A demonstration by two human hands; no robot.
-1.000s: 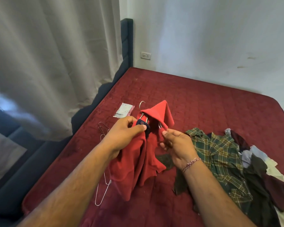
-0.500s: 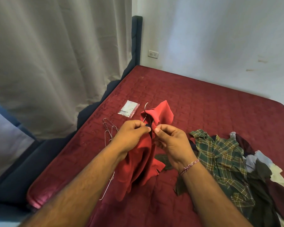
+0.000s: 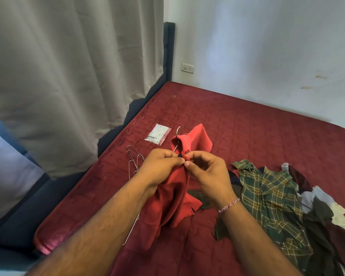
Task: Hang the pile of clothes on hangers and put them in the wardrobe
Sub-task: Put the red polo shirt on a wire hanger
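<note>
A red shirt [image 3: 173, 198] hangs on a wire hanger whose metal hook [image 3: 177, 130] pokes out above the collar. My left hand [image 3: 159, 168] and my right hand [image 3: 207, 172] meet at the shirt's front just under the collar, both pinching the fabric between thumb and fingertips. The shirt's lower part drapes onto the maroon bed [image 3: 247, 132]. A pile of clothes [image 3: 287, 212], with a green plaid shirt on top, lies to the right. Spare wire hangers [image 3: 134, 158] lie on the bed to the left, partly behind my left arm.
A small plastic packet [image 3: 158, 134] lies on the bed beyond the shirt. A grey curtain [image 3: 68, 76] hangs at the left, above the dark blue bed frame [image 3: 48, 200]. A white wall with a socket [image 3: 187, 68] stands behind the bed. No wardrobe is in view.
My hands have come together at the shirt's collar front; the right hand moved left to meet the left one. The camera view shifted slightly left.
</note>
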